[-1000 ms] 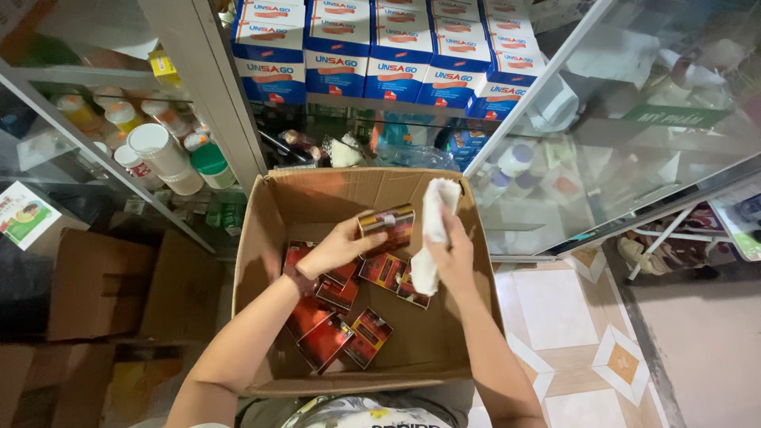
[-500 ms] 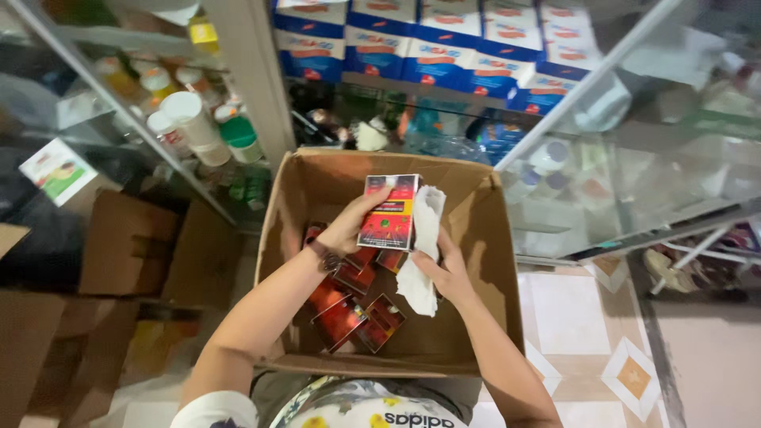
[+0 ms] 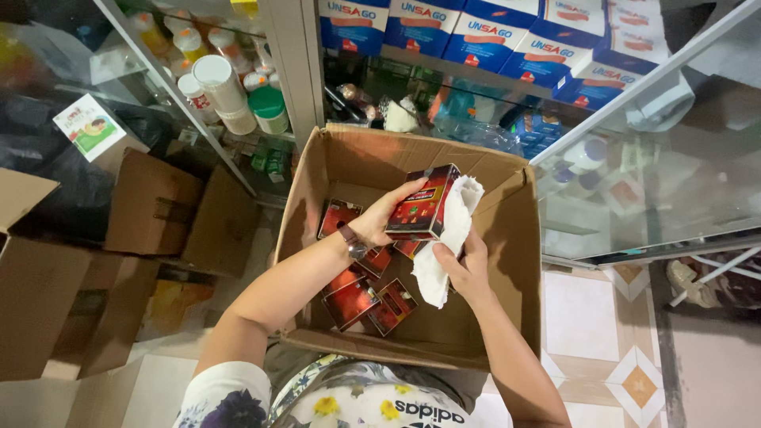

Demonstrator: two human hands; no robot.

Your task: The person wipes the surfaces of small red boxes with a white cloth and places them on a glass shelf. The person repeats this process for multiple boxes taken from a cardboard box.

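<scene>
- Your left hand [image 3: 380, 218] grips a red box [image 3: 422, 204], lifted above the open cardboard carton [image 3: 515, 261].
- Your right hand [image 3: 468, 269] clasps a white cloth [image 3: 448, 238], pressed against that box's right side.

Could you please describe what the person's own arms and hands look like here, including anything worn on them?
Both forearms are bare, with no gloves. The left hand has a dark-strapped wristwatch at its wrist. The right hand shows no watch or ring that I can make out. At the left shoulder sits a short white sleeve with a dark floral print.
</scene>
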